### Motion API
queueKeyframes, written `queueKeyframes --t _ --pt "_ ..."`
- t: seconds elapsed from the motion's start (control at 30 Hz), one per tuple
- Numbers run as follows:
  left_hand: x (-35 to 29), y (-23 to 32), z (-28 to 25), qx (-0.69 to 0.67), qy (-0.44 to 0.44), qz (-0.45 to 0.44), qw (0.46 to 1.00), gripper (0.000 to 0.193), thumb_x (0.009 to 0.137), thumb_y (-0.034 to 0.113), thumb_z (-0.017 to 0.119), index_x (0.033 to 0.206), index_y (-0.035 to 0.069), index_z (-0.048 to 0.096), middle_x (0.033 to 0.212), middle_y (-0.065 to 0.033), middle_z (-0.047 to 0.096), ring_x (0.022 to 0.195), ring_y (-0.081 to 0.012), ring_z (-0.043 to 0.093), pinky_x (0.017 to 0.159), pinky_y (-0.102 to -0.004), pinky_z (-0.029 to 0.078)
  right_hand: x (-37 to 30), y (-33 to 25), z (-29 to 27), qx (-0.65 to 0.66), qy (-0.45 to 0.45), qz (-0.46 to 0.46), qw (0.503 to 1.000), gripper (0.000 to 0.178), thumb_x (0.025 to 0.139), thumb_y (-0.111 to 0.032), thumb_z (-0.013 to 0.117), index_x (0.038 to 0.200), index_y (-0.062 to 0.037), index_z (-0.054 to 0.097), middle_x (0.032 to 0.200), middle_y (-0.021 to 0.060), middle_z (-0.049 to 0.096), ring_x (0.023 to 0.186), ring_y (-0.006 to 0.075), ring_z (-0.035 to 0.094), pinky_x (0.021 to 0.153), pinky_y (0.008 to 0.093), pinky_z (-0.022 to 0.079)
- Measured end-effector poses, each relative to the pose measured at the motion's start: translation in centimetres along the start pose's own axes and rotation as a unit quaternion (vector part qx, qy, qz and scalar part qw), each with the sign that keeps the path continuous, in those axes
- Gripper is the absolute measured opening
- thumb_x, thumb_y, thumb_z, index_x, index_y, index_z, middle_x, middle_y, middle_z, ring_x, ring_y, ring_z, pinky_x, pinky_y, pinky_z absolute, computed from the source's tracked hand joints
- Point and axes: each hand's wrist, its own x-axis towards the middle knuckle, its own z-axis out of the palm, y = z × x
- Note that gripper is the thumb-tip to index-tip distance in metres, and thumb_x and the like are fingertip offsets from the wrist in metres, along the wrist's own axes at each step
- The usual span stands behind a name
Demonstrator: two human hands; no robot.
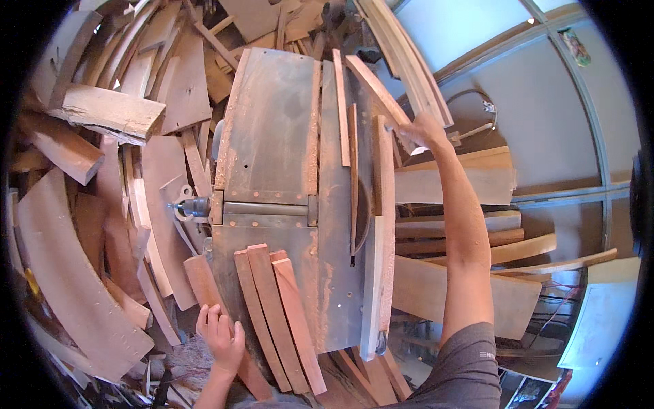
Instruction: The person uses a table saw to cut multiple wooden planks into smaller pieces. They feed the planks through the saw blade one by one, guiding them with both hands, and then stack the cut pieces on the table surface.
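Observation:
My right hand (426, 131) is stretched out to the far right, closed around the near end of a wooden strip (377, 87) that slants away to the left. My left hand (221, 339), low on the left, has its fingers curled over a reddish wooden strip (203, 278) at the near left corner of a woodworking machine. Beside it, several shorter strips (271, 307) lie together on the machine's metal table (272, 129). A cutter roller (266, 209) crosses the table's middle. Along the right side runs a long wooden rail (383, 204).
Boards and offcuts (82, 273) are heaped on the left, with a thick rough-edged plank (112, 111) near the top. A drill-type chuck (197, 206) juts from the machine's left side. More boards (463, 290) lie to the right, below a framed panel wall (545, 116).

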Motion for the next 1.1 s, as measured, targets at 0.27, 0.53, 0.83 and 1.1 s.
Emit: queueKeyframes --t 0.27,0.53,0.83,1.1 --pt "-1.0 -0.7 0.6 0.005 0.032 0.03 0.999 0.04 0.071 0.005 0.074 0.11 0.0 0.062 0.138 -0.0156 0.057 0.137 -0.0412 0.044 0.11 -0.0572 0.033 -14.8 5.7 -5.8 0.244 -0.068 0.025 0.967 0.049 0.077 -0.037 0.073 0.09 0.01 0.075 0.076 0.0147 0.069 0.071 0.0221 0.066 0.063 0.0371 0.05" --pt "-0.8 -0.8 1.1 0.015 0.066 0.075 0.995 0.05 0.071 0.004 0.074 0.12 -0.003 0.062 0.136 -0.0179 0.058 0.137 -0.0421 0.046 0.115 -0.0536 0.035 -33.1 0.0 -4.7 0.436 -0.073 0.065 0.895 0.037 0.08 -0.028 0.073 0.089 0.0078 0.074 0.077 0.0101 0.068 0.064 0.0173 0.061 0.056 0.0327 0.047" --pt "-1.1 -1.9 2.0 0.036 0.102 0.097 0.989 0.048 0.071 0.008 0.074 0.118 0.003 0.064 0.137 -0.0089 0.057 0.138 -0.0344 0.044 0.111 -0.055 0.034 -66.9 -2.3 11.1 0.667 0.004 0.155 0.729 0.043 0.088 -0.024 0.072 0.121 0.0043 0.069 0.095 0.0046 0.069 0.08 0.0106 0.063 0.07 0.0287 0.052" --pt "-1.0 -1.7 2.0 0.051 0.087 0.095 0.99 0.048 0.071 0.01 0.074 0.117 0.003 0.065 0.136 -0.0082 0.058 0.138 -0.0339 0.045 0.111 -0.0549 0.034 -72.3 -7.5 18.8 0.659 0.021 0.206 0.724 0.052 0.086 -0.021 0.072 0.129 0.0072 0.066 0.096 0.0044 0.069 0.08 0.009 0.06 0.072 0.0268 0.051"
